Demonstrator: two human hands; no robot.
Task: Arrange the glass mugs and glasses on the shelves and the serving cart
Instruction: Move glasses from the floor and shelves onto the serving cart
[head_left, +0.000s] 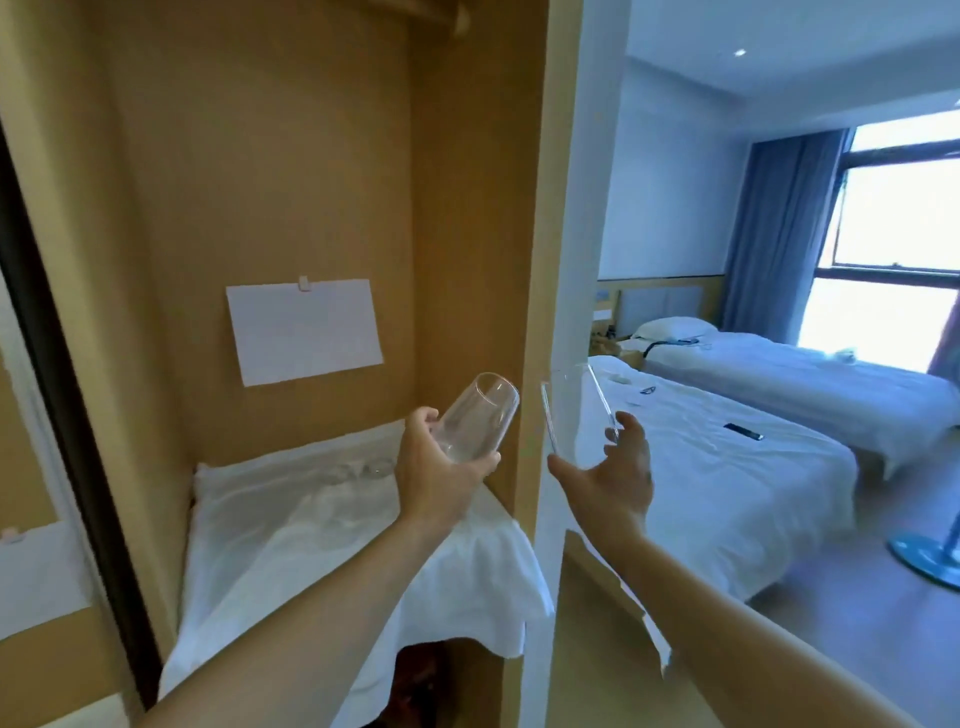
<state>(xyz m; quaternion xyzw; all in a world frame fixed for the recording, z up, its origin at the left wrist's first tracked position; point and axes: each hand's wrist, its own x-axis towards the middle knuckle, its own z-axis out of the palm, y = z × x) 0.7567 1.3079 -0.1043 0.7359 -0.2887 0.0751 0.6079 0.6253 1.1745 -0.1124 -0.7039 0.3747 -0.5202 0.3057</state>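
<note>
My left hand (436, 467) grips a clear glass tumbler (475, 418) by its base, tilted with the mouth pointing up and to the right, above the right end of a shelf. My right hand (613, 478) holds a second clear glass (576, 405) between thumb and fingers, in front of the white upright edge of the wardrobe. The shelf (291, 545) sits inside a wooden wardrobe and is draped with a white cloth. Faint clear glassware (363, 467) stands at the back of the shelf.
A white sheet of paper (304, 330) is clipped to the wardrobe's back panel. A dark door edge (57, 364) stands at left. To the right lie two beds (727, 467) with white linen, a window with blue curtains and a round metal stand base (930, 558).
</note>
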